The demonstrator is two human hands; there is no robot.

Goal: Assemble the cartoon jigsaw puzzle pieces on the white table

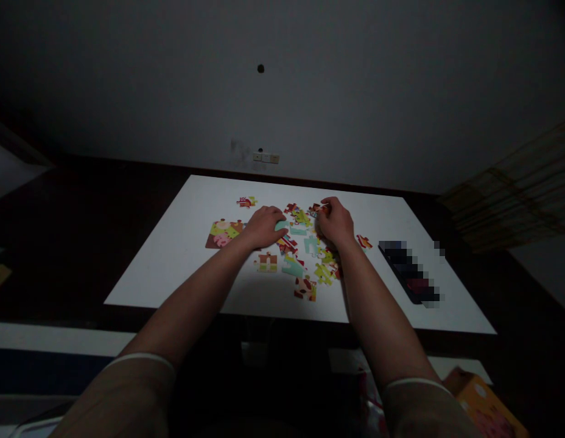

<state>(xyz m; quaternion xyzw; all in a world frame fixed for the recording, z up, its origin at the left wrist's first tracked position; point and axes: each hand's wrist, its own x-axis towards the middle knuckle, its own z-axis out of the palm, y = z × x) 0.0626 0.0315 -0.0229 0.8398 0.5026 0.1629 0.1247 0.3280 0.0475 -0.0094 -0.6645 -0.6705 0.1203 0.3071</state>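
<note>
My left hand (265, 226) lies over the pile with thumb and fingers apart, its fingertips touching a light-blue puzzle piece (281, 225). To its right, my right hand (336, 222) is closed, fingers curled down, with a brown and red puzzle piece (315, 210) at the fingertips. Loose jigsaw pieces spread between and below the hands, among them a pale-blue piece (312, 246), a yellow-green piece (324, 274) and a brown-and-cream piece (305, 289). Left of the pile, partly behind my left forearm, is a joined section of puzzle (223, 233) with pink and green pictures.
The white table (173, 261) stands near a grey wall with sockets (266, 158). A dark, partly pixelated phone-like object (403, 274) lies on the right. One red-and-yellow piece (246, 201) sits apart at the back. An orange box (486, 404) is below at right.
</note>
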